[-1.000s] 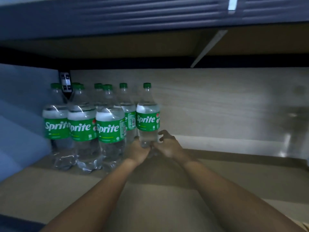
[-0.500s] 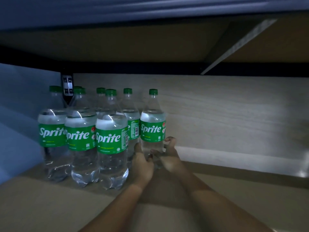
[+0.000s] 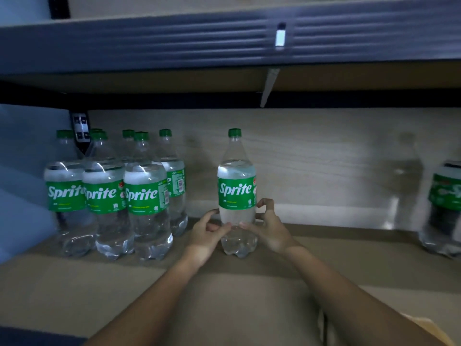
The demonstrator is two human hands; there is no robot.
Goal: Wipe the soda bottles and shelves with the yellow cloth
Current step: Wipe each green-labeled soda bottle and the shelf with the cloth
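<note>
A clear Sprite bottle (image 3: 237, 188) with a green label and cap stands upright on the beige shelf (image 3: 74, 290), apart from the others. My left hand (image 3: 208, 232) and my right hand (image 3: 268, 227) both grip its lower body, fingers curled round it from either side. A group of several Sprite bottles (image 3: 112, 196) stands at the left against the back panel. A yellow cloth corner (image 3: 429, 328) shows at the bottom right, under my right forearm.
Another Sprite bottle (image 3: 444, 211) stands at the right edge, blurred. The upper shelf's ribbed front rail (image 3: 174, 43) hangs overhead, with a bracket (image 3: 269, 88) beneath it. A blue side wall (image 3: 20, 171) closes the left. Bare shelf lies between the held bottle and the right one.
Both hands have carried the bottle to the right, away from the group at the left; a gap now separates it from them. The view has shifted and shows the right bottle.
</note>
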